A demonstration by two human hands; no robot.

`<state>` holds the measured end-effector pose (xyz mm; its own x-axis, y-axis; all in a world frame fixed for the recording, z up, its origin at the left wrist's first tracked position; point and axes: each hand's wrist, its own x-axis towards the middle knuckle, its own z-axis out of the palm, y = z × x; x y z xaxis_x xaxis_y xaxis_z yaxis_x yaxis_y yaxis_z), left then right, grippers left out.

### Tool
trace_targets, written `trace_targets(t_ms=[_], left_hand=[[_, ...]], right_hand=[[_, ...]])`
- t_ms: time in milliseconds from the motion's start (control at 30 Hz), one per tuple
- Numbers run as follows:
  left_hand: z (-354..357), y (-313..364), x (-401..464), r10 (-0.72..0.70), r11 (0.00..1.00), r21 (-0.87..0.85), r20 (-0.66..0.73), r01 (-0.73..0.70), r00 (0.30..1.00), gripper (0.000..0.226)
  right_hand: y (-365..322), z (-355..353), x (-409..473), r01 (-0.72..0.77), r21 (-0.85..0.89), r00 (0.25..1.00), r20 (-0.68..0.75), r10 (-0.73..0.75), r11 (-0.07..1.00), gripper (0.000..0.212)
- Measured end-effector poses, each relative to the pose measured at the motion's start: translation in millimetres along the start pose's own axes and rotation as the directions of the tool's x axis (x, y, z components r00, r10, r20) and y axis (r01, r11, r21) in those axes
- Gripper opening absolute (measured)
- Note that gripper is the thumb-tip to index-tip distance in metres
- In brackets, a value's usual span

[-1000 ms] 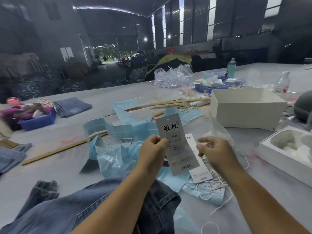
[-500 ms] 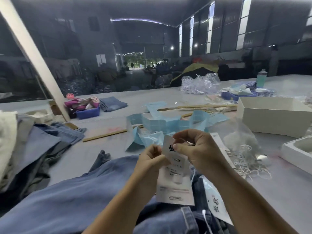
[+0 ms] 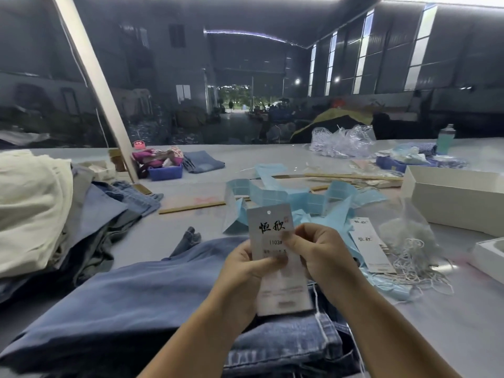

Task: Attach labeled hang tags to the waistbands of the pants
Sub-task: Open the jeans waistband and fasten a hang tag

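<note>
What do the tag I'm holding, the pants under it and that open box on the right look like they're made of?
Tag: stiff white card, matte; it stands flat, printed, with a punched hole.
Pants: blue denim; visible weave, stitched seams, faded patches.
Box: white cardboard, probably; straight thin walls, matte.

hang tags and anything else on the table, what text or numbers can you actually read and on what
"恒欣": large black characters near the top of the hang tag held by the left hand and right hand.
"1103#": below those characters on the same tag.
Lower lines on that tag: too blurred to read.
Second tag lying on the table: similar characters, too small to read surely.
Nothing else legible.
</note>
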<state>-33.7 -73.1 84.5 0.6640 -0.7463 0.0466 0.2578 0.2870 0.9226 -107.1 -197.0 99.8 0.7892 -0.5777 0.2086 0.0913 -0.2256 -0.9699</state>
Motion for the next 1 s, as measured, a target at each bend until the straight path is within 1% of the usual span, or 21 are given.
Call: trace_targets(t_ms=[67, 100, 300, 400, 500, 567, 600, 667, 700, 733, 767, 800, 833, 900, 933, 1000], left_hand=[[2.6, -5.7, -3.8, -0.05, 0.998, 0.026, 0.032, 0.049, 0.998, 0.018], [3.1, -8.7, -5.1, -0.059, 0.998, 0.028, 0.036, 0.058, 0.998, 0.015], [1.6, -17.7, -9.5, -0.148, 0.987, 0.063, -0.003, 0.147, 0.989, 0.022], [0.0, -21.2, -11.4, -0.204, 0.975, 0.092, -0.015, 0.204, 0.979, 0.023], [-4.3, -22.7, -11.8, -0.273, 0.943, 0.196, -0.012, 0.27, 0.962, 0.022], [-8.2, -18.1, -10.3, -0.28, 0.924, 0.28, 0.037, 0.259, 0.959, 0.017], [-9.0, -13.4, -8.9, -0.269, 0.925, 0.297, 0.07, 0.237, 0.961, 0.016], [-7.5, -1.9, -4.5, -0.212, 0.933, 0.316, 0.091, 0.174, 0.973, 0.026], [-6.2, 2.2, -0.5, -0.168, 0.931, 0.338, 0.063, 0.138, 0.984, 0.031], [-4.5, 4.6, 3.8, -0.113, 0.928, 0.36, 0.019, 0.099, 0.993, 0.03], [-2.9, 6.0, 7.5, -0.056, 0.928, 0.368, -0.029, 0.062, 0.998, 0.025], [-1.4, 6.4, 10.3, -0.003, 0.928, 0.372, -0.074, 0.03, 0.997, 0.018], [-0.2, 5.4, 12.1, 0.04, 0.922, 0.386, -0.111, 0.006, 0.993, 0.012], [1.4, 0.5, 13.5, 0.091, 0.9, 0.436, -0.151, -0.016, 0.984, 0.009], [2.4, -2.8, 13.3, 0.104, 0.889, 0.458, -0.166, -0.017, 0.981, 0.012], [5.7, -9.2, 11.9, 0.124, 0.875, 0.483, -0.174, -0.025, 0.977, 0.017]], right_hand=[[0.8, -0.4, 0.0, 0.036, -0.016, 0.998, -0.053, -0.037, 0.999, 0.024], [2.0, -0.7, 0.0, 0.044, -0.033, 0.996, -0.072, -0.046, 0.999, 0.024], [19.0, -2.5, -6.2, 0.013, -0.067, 0.994, -0.11, -0.02, 0.998, 0.025], [25.2, -0.8, -8.1, 0.016, -0.115, 0.991, -0.126, -0.031, 0.993, 0.026], [28.7, -0.8, -9.7, 0.014, -0.125, 0.985, -0.169, -0.035, 0.992, 0.024], [31.0, -4.4, -10.1, -0.007, -0.099, 0.983, -0.182, -0.012, 0.995, 0.023], [31.2, -7.3, -10.2, -0.016, -0.089, 0.986, -0.169, 0.001, 0.996, 0.023], [29.1, -11.6, -10.7, -0.027, -0.031, 0.997, -0.079, 0.024, 0.999, 0.024], [27.3, -12.8, -11.6, -0.032, 0.009, 0.999, -0.012, 0.032, 0.999, 0.025], [25.5, -13.5, -13.3, -0.035, 0.033, 0.998, 0.049, 0.034, 0.999, 0.026], [23.5, -13.7, -15.0, -0.031, 0.031, 0.996, 0.088, 0.028, 0.999, 0.026], [22.2, -14.3, -16.4, -0.017, 0.006, 0.995, 0.097, 0.016, 1.0, 0.026], [22.3, -15.7, -17.2, 0.012, -0.054, 0.998, 0.064, -0.009, 0.998, 0.026], [24.3, -21.7, -17.5, 0.078, -0.172, 0.992, -0.081, -0.093, 0.982, 0.023], [23.5, -25.2, -18.1, 0.1, -0.163, 0.984, -0.131, -0.122, 0.982, 0.018], [21.5, -30.7, -19.4, 0.132, -0.119, 0.977, -0.151, -0.149, 0.984, 0.012]])
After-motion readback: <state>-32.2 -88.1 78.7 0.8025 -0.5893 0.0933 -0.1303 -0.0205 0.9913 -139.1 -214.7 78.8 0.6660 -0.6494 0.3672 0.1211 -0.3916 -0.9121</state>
